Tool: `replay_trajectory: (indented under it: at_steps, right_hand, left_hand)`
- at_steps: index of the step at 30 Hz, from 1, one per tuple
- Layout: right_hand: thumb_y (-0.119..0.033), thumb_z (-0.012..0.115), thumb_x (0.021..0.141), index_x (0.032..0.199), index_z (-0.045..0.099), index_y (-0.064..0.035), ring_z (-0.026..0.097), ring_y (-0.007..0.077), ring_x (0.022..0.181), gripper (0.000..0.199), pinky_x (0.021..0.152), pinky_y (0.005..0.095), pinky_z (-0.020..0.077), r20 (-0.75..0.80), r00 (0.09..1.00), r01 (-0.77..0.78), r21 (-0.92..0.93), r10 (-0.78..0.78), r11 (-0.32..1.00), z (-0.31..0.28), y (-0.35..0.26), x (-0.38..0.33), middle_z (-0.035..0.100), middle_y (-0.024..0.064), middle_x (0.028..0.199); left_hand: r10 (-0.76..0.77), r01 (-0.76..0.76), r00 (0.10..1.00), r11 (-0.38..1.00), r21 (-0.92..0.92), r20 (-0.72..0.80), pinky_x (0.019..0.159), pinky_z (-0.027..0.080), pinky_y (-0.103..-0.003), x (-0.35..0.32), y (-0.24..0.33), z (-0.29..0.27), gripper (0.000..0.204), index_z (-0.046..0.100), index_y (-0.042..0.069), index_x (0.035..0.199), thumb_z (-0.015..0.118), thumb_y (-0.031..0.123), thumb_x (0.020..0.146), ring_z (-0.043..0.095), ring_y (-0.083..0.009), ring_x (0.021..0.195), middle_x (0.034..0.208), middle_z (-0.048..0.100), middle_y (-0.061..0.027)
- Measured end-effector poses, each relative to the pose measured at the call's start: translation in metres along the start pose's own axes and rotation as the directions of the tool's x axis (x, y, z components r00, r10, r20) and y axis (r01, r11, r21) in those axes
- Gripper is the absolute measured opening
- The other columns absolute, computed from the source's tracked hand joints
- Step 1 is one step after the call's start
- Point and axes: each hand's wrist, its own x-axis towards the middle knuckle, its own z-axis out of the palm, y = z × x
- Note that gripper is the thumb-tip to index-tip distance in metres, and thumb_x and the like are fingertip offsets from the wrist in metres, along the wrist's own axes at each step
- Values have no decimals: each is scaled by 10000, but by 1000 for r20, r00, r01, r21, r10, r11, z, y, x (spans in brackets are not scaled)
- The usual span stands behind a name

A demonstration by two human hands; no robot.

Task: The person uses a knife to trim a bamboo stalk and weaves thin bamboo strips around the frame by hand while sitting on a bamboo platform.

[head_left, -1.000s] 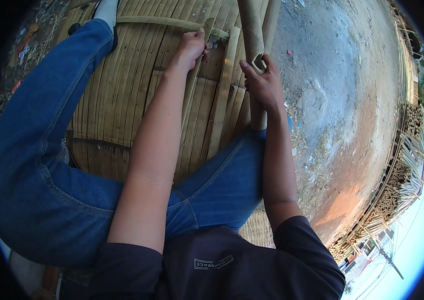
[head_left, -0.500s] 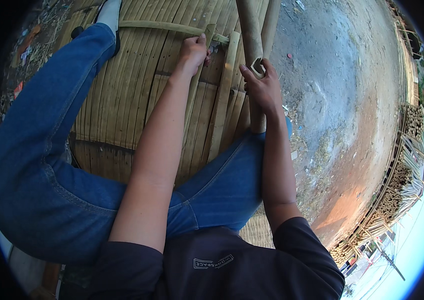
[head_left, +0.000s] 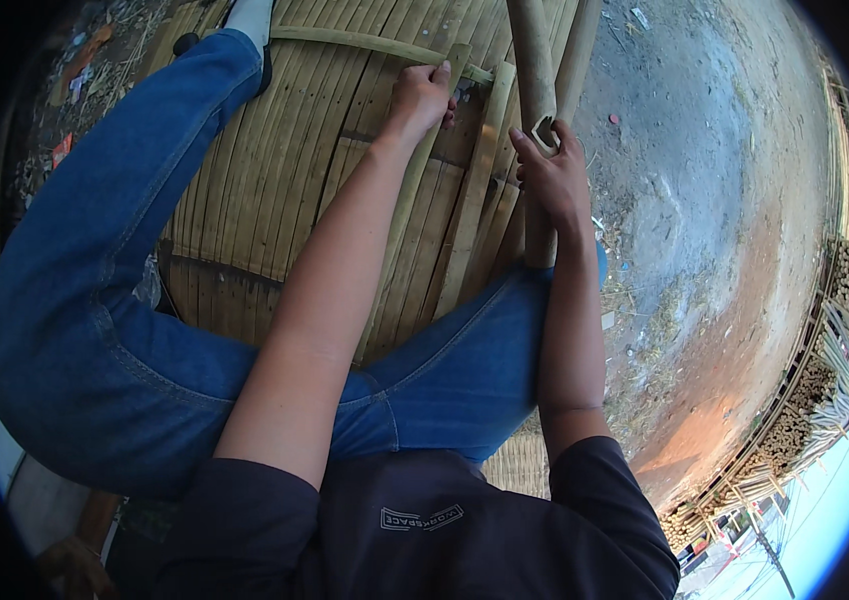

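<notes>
My left hand [head_left: 422, 100] is closed round the upper part of a long flat bamboo strip [head_left: 407, 205], whose lower end reaches down by my thigh. My right hand [head_left: 557, 182] grips a round bamboo pole [head_left: 540, 242] just below an angular cut opening in it. Above the opening the pole continues away from me, and its near end meets my jeans at the thigh. Between the hands lies another flat strip [head_left: 475, 190]. A thin, slightly curved strip [head_left: 370, 42] crosses the far side, close to my left hand.
Under the strips is a slatted bamboo platform [head_left: 255, 190]. A second bamboo pole [head_left: 579, 50] runs beside the gripped one. Bare ground [head_left: 685, 260] spreads to the right, with stacked bamboo poles [head_left: 795, 400] farther off. Litter [head_left: 63, 150] lies at the far left.
The whole view has shifted slightly, so hands, strips and poles appear farther right. Both hands keep the same grips; no clear movement of the bamboo pieces shows.
</notes>
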Motion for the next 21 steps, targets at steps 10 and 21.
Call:
replay_trajectory:
  at_steps: [10, 21]
  right_hand:
    - [-351, 802, 892, 1310, 565, 69, 670, 163, 668, 639, 627, 328, 555, -35, 999, -5, -28, 4, 1000, -5, 1, 5, 722, 129, 925]
    - [-383, 804, 877, 1343, 553, 71, 719, 251, 835, 697, 725, 377, 574, -80, 996, 31, -104, -40, 994, -5, 11, 11, 721, 213, 1032]
  left_hand:
    - [41, -36, 996, 998, 56, -84, 418, 514, -337, -7, 4, 8, 418, 647, -33, 903, 508, 319, 1081, 559, -146, 451, 628, 599, -73]
    - [-37, 38, 998, 999, 25, -48, 420, 483, -317, 0, -1, 10, 418, 613, 11, 951, 462, 371, 1100, 491, -123, 441, 655, 559, -59]
